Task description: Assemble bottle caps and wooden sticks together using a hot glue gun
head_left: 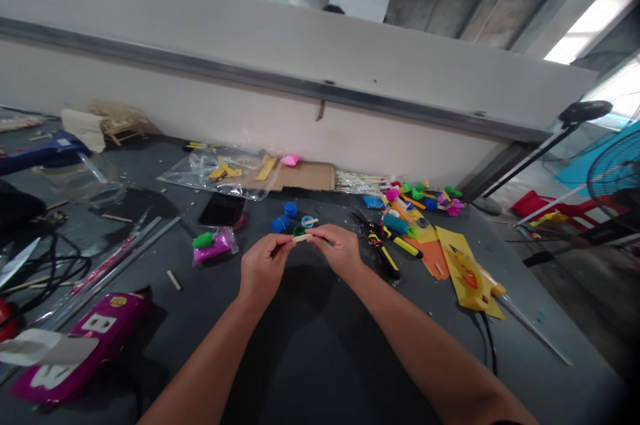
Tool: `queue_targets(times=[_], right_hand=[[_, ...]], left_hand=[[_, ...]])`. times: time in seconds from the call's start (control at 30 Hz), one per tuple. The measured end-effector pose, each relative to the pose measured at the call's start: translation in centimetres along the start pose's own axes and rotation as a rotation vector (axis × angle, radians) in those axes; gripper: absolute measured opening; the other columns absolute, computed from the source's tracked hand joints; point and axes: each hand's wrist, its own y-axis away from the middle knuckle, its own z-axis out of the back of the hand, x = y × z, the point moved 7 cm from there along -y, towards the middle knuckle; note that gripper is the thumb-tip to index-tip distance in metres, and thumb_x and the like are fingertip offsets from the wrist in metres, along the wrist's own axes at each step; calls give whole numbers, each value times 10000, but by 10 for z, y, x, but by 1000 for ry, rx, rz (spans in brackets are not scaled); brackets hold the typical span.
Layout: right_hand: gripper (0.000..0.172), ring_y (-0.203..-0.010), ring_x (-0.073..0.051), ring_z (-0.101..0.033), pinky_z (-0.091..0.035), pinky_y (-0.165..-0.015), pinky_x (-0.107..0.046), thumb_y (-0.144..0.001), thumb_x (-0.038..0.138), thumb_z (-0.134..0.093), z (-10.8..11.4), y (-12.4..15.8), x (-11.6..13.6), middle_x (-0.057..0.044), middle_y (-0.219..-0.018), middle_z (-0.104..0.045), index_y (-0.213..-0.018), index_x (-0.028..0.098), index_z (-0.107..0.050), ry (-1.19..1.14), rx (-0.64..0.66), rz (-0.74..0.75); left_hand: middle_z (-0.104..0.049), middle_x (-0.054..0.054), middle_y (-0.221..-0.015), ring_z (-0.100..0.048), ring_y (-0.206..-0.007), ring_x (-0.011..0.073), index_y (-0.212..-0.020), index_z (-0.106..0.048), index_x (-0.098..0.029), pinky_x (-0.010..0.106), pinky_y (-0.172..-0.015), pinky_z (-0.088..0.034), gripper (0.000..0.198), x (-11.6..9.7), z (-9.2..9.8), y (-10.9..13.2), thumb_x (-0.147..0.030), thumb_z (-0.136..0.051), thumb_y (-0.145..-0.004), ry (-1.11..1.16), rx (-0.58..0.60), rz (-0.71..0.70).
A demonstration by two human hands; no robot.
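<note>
Both of my hands meet over the middle of the dark table. My left hand (pixel 263 267) and my right hand (pixel 336 248) pinch the two ends of a short pale wooden stick (pixel 303 237), which lies level between the fingertips. Just beyond the stick sit blue bottle caps (pixel 286 215) and a green cap, partly hidden by my fingers. A black and yellow pair of pliers (pixel 383 249) lies to the right of my right hand. A pink and green clay packet (pixel 213 246) lies to the left of my left hand.
A black phone (pixel 222 209), a clear plastic bag (pixel 220 173) and cardboard (pixel 303 177) lie farther back by the white wall. A yellow glue gun (pixel 470 271) rests on yellow sheets at the right. A purple case (pixel 85 338), rods and cables lie at the left.
</note>
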Motion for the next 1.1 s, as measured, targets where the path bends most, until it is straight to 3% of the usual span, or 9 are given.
queue_targets(times=[0.4, 1.1], right_hand=[[157, -591, -146, -618, -501, -609, -267, -785, 333, -632, -1, 1, -5, -21, -725, -689, -881, 256, -731, -91, -23, -61], [140, -565, -141, -599, -477, -580, -255, -778, 342, -638, -1, 1, -5, -12, -681, -672, -834, 247, -725, -86, -10, -103]], left_hand=[[-674, 5, -697, -622, -669, 124, -783, -636, -188, 229, -657, -467, 109, -14, 5, 1, -235, -549, -830, -97, -27, -195], [-680, 16, -737, -626, -713, 135, -768, -632, -191, 240, -692, -478, 99, -20, 8, 1, -212, -550, -820, -81, -64, -241]])
